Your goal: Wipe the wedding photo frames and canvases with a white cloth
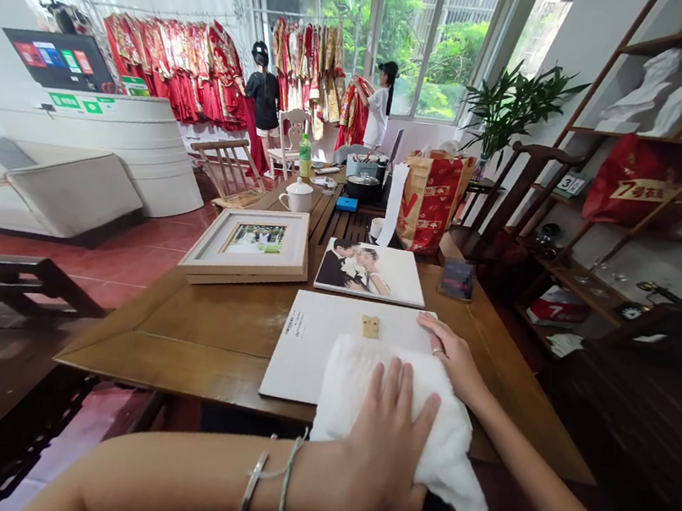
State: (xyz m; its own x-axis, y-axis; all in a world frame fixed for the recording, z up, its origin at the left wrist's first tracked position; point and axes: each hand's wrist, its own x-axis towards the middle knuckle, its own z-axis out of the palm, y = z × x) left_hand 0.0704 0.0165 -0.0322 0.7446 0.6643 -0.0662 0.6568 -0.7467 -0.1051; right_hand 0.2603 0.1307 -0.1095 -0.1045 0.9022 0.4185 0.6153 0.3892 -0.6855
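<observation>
My left hand (pixel 387 437) lies flat with fingers stretched out on a white fluffy cloth (pixel 362 370). The cloth rests on a large white album cover (pixel 309 340) at the near edge of the wooden table (pixel 206 338). My right hand (pixel 454 358) rests on the album's right edge, fingers extended, a ring on one finger. A small tan emblem (pixel 370 326) shows on the cover just above the cloth. Bracelets circle my left wrist.
A framed photo (pixel 251 244) and a photo book (pixel 372 270) lie farther back, with a phone (pixel 458 278), a red bag (pixel 431 201), a white teapot (pixel 297 195) and a pot. Two people stand by racks of red garments. Shelves stand at the right, a chair at the left.
</observation>
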